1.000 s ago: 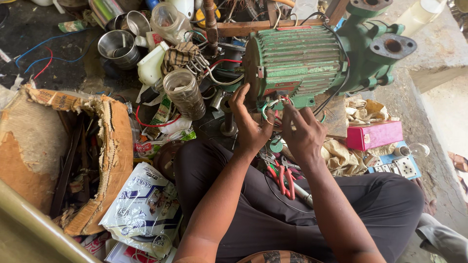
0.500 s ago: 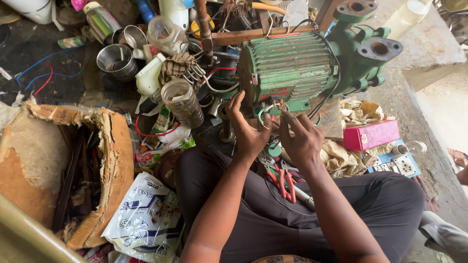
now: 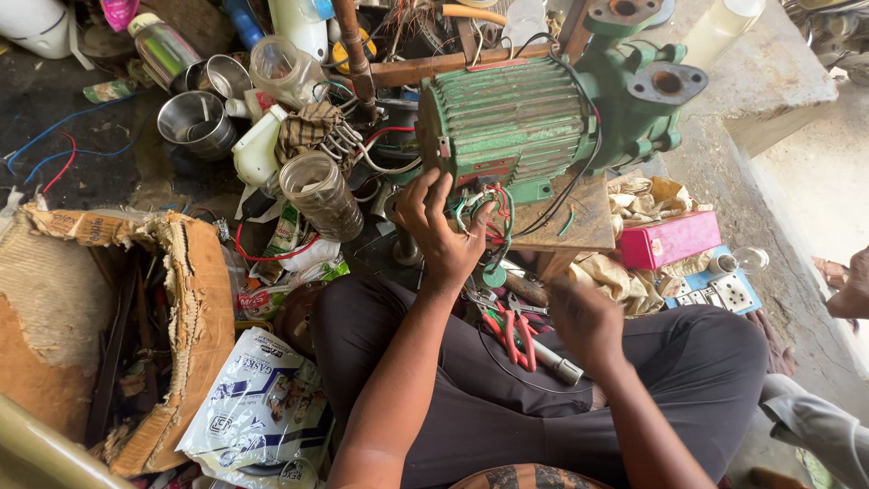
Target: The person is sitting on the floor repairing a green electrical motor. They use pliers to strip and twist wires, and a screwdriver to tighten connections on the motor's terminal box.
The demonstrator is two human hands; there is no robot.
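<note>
Head view: left hand fingers touching ribbed green motor wires.

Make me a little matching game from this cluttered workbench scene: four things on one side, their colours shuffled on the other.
Things:
1. motor casing
2. small box
3. pliers handles
4. steel cup

Colours:
A. red
B. silvery
C. green
D. pink

Pairs: 1-C, 2-D, 3-A, 4-B
</note>
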